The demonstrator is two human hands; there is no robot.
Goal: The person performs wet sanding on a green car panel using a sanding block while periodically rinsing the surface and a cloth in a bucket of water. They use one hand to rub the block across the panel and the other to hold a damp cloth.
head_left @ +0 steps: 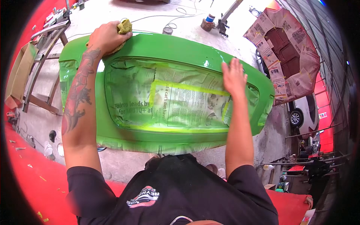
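Observation:
A large car body panel (176,48) painted green, possibly a tailgate, spans the space in front of me. Newspaper (180,107) covers its recessed middle, edged with yellow-green masking tape (189,87). At the panel's far left edge, my left hand (107,37) is closed on a crumpled yellowish cloth (124,27), pressing it to the green surface; part of the cloth is hidden under the palm. My right hand (235,78) lies flat on the panel's right side, fingers stretched out toward the far edge, holding nothing.
A wooden stand (47,67) and a cardboard box (21,71) are at the left. Another newspaper-masked panel (279,56) stands at the right, before a white car (305,112). A hose (180,15) lies on the floor beyond, near a can with blue tape (209,21).

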